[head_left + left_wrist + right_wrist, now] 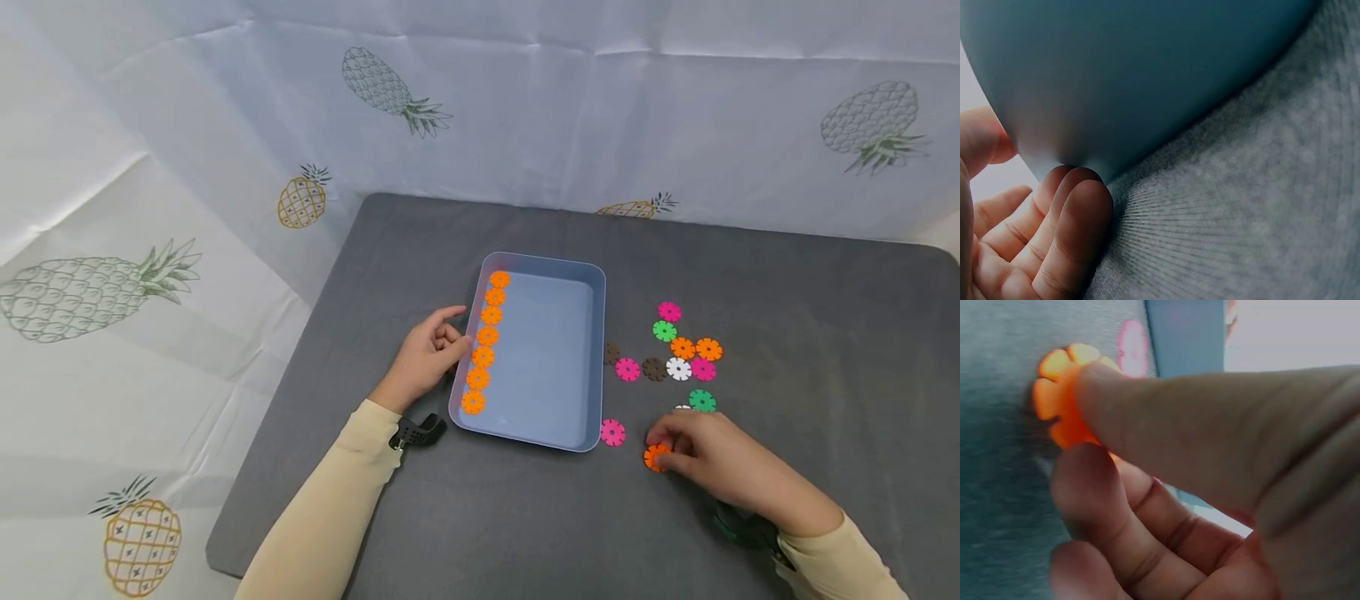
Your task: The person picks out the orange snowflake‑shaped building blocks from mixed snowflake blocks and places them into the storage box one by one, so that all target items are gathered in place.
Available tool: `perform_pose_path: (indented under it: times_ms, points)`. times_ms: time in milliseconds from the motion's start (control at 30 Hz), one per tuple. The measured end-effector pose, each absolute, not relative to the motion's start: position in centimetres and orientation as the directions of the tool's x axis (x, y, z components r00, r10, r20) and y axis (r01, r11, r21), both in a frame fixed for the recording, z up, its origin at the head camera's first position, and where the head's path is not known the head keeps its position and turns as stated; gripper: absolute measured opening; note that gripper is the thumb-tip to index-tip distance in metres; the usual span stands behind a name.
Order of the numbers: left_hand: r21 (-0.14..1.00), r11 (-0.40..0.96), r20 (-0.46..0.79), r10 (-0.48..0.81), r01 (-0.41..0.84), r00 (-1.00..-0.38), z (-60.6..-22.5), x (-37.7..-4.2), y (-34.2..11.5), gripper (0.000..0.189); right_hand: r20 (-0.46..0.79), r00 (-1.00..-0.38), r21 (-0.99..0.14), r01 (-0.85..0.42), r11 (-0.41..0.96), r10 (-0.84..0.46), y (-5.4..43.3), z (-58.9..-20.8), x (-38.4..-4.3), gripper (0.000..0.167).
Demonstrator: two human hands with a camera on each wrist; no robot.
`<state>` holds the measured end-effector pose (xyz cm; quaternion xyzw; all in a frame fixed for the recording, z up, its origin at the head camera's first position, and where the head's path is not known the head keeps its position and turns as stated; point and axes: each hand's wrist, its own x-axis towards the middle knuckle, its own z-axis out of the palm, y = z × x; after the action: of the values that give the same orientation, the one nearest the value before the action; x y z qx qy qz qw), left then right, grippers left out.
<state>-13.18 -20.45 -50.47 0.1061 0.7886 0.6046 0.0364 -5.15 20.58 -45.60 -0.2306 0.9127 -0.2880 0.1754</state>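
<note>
A blue-grey tray (547, 350) lies on the dark table, with a column of orange notched plastic discs (487, 336) along its left inner side. My left hand (427, 354) holds the tray's left wall, thumb at the rim. In the left wrist view, curled fingertips (1085, 206) touch the tray's outer wall (1122, 81). To the right of the tray, my right hand (708, 450) pinches an orange disc (655, 457) close to the table. The right wrist view shows the thumb on this flower-shaped disc (1054, 394).
Loose discs lie right of the tray: pink (612, 432), brown (654, 369), white (678, 369), light green (664, 331), dark green (702, 401) and orange (708, 349). One white disc is partly hidden behind the right hand. A pineapple-print cloth (495, 125) hangs behind the table.
</note>
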Motion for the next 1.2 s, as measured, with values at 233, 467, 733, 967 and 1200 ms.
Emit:
perform_pose_path:
  times_ms: [233, 467, 733, 967, 1200]
  points:
    - [0.963, 0.238, 0.072, 0.216, 0.124, -0.974, -50.4, -13.3, -20.1, 0.053, -0.028, -0.846, -0.591, -0.416, 0.691, -0.533, 20.0, -44.4, -5.7, 0.023]
    - [0.962, 0.244, 0.066, 0.214, 0.119, -0.975, -50.8, -13.5, -20.2, 0.053, 0.060, -0.885, -0.562, -0.411, 0.717, -0.461, 18.4, -43.0, -6.3, 0.020]
    - [0.961, 0.255, 0.051, 0.201, 0.103, -0.978, -50.8, -13.2, -20.3, 0.054, -0.011, -0.923, -0.609, -0.298, 0.735, -0.384, 16.4, -41.7, -7.5, 0.010]
    - [0.961, 0.259, 0.046, 0.202, 0.098, -0.978, -50.7, -13.3, -20.3, 0.053, -0.053, -0.919, -0.662, -0.261, 0.703, -0.391, 14.0, -40.6, -9.5, 0.004]
    - [0.961, 0.257, 0.054, 0.200, 0.105, -0.978, -50.5, -13.5, -20.1, 0.053, -0.066, -0.910, -0.704, -0.249, 0.665, -0.410, 12.0, -39.6, -11.9, 0.004]
